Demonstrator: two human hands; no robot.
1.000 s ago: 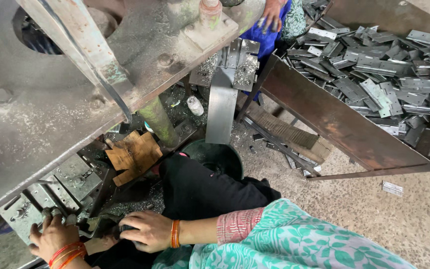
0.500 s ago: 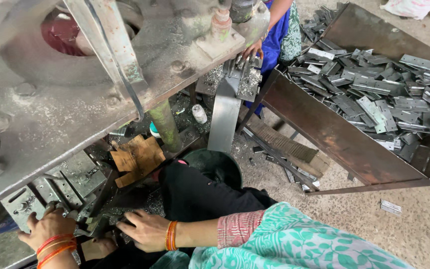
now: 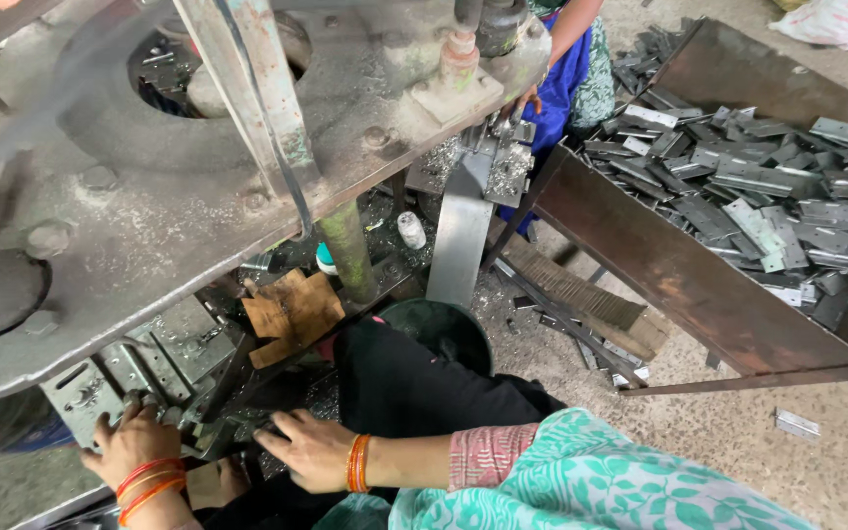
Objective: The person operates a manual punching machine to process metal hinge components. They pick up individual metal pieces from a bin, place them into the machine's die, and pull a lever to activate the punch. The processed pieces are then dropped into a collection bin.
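My left hand (image 3: 134, 444), with red and orange bangles at the wrist, curls its fingers over the edge of a stamped grey metal plate (image 3: 85, 397) in a row of plates low on the left. My right hand (image 3: 311, 451), with orange bangles, lies palm down on a dark heap of small metal pieces (image 3: 247, 417) between the hands. Its fingertips touch the heap, and whether they hold a piece is hidden. A large grey press machine (image 3: 149, 186) rises above both hands.
Another person's hand (image 3: 524, 101) reaches to the press die at the top. A rusty steel tray (image 3: 679, 275) of several flat metal plates stands on the right. There is a dark green bucket (image 3: 453, 329), cardboard scraps (image 3: 291, 309) and a steel chute (image 3: 463, 231).
My left hand has moved up onto the row of plates. My right hand has stayed on the heap. The other person's hand has come down to the press die.
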